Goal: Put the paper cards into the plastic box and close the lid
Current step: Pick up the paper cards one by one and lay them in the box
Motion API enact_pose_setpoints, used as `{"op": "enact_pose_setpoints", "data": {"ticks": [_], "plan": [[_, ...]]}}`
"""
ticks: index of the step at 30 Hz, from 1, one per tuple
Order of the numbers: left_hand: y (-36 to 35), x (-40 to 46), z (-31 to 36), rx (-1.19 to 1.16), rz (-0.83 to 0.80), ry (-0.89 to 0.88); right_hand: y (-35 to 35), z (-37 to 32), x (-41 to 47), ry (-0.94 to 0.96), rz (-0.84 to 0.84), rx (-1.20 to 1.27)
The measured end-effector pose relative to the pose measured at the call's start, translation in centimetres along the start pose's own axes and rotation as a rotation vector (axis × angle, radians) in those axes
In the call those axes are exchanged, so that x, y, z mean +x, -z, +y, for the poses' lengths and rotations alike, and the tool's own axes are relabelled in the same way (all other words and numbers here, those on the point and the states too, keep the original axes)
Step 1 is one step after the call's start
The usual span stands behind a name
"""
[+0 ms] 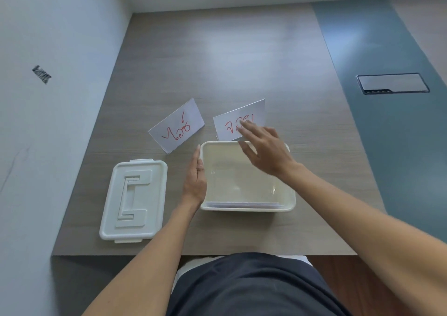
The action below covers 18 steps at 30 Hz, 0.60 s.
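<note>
Your right hand (266,150) reaches over the far rim of the plastic box (289,202), its fingers (244,126) spread and just meeting the card (238,119) that stands behind the box — touching it, not yet gripping. Your left hand (195,178) lies flat and open against the box's left wall, steadying it. A second card (176,126) stands beyond the box's far-left corner; the lid (134,201) lies left of the box, top up. At least one card seems to lie already along the box's near wall. The risk: a loose pinch on the slick upright card could tip it flat behind the box, or catch its edge on the rim. The surface is grey wood-grain with a blue-green strip and a cable hatch (393,83) well right of the box — a pale wall to the left.
</note>
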<state>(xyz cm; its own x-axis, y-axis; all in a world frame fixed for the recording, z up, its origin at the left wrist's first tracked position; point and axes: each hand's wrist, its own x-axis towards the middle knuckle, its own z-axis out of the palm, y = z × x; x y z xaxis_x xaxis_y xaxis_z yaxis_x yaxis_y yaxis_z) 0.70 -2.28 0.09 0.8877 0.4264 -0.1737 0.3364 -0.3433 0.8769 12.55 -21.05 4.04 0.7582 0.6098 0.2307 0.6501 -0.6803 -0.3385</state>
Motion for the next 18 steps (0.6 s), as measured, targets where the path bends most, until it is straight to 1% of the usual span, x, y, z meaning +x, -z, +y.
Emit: {"op": "enact_pose_setpoints", "data": {"ticks": [6, 12, 15, 18], "plan": [[0.0, 0.2, -0.2, -0.016, 0.004, -0.008, -2.4, 2.2, 7.8, -0.077, -0.171, -0.075], [0.1, 0.3, -0.4, -0.043, -0.019, 0.016, -5.1, 3.6, 11.2, -0.122, -0.363, -0.277], [0.0, 0.3, -0.5, -0.058, -0.016, 0.009, -5.2, 3.9, 11.7, -0.099, -0.362, -0.36], [0.0, 0.3, -0.6, -0.075, -0.02, 0.016, -4.5, 3.8, 12.1, -0.027, -0.334, -0.396]]}}
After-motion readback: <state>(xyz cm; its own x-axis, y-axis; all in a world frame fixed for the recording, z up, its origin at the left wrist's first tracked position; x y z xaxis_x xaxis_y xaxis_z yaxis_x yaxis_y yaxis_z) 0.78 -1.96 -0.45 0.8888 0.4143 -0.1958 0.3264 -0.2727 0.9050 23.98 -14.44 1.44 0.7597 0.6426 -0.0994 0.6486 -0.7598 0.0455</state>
